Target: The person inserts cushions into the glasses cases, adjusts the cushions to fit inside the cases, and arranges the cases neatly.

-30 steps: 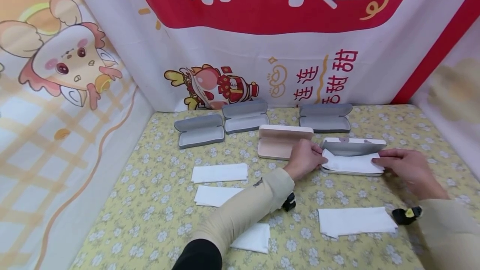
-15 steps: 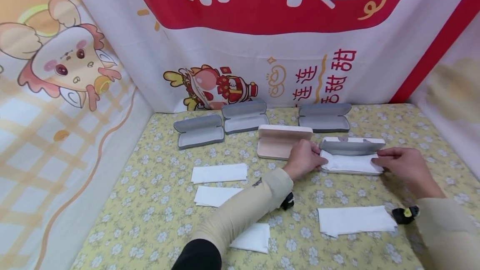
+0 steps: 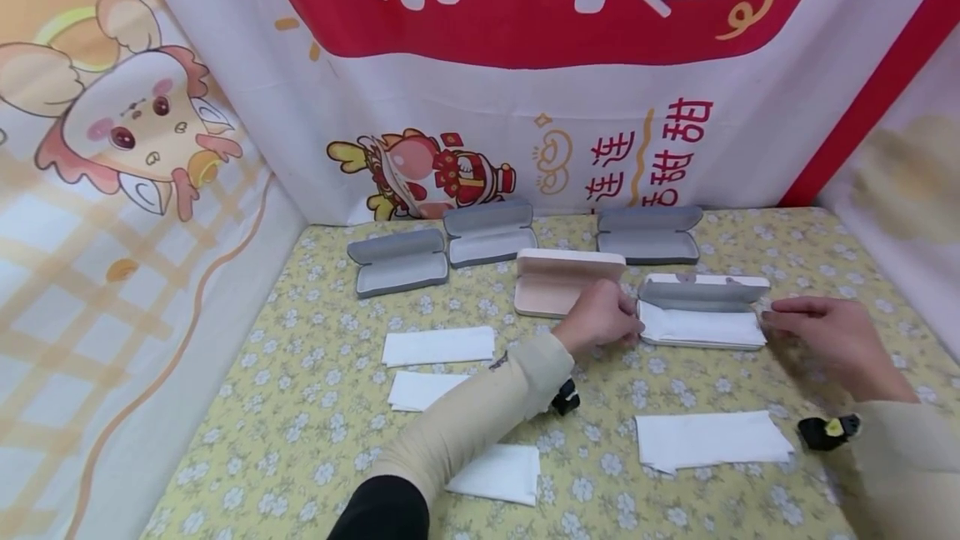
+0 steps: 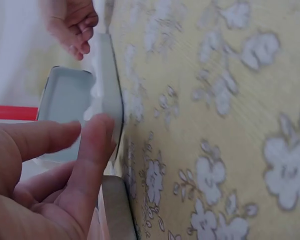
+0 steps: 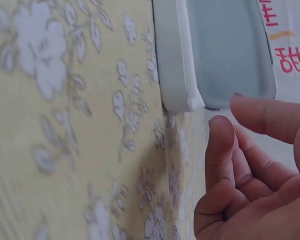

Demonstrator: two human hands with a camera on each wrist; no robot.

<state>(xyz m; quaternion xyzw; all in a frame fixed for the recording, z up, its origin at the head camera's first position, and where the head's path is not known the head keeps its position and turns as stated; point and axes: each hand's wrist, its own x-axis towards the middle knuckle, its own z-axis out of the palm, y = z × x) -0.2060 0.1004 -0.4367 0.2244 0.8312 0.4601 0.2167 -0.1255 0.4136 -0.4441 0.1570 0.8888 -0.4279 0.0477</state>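
In the head view a white-edged glasses case point(image 3: 703, 294) lies open at the right, its hinged lid raised at the back. Inside its tray sits a folded white cloth point(image 3: 701, 327), whose edge shows over the front rim. My left hand point(image 3: 602, 317) is at the case's left end; the left wrist view shows its thumb and forefinger apart with nothing between them. Just off the right end is my right hand point(image 3: 828, 336), its fingers loosely bent. Its thumb and fingertips are apart in the right wrist view, beside the case's corner point(image 5: 175, 95).
A pink case point(image 3: 540, 294) stands open behind my left hand. Three grey cases stand open along the back, one a grey case point(image 3: 405, 273) at the left. One folded cloth point(image 3: 712, 440) lies in front; several more, including a white cloth point(image 3: 438, 347), lie at the left, partly under my forearm.
Both hands held the cloth's ends earlier and have let go. The left hand has drawn slightly left, the right hand slightly right, and the cloth stays in the case.
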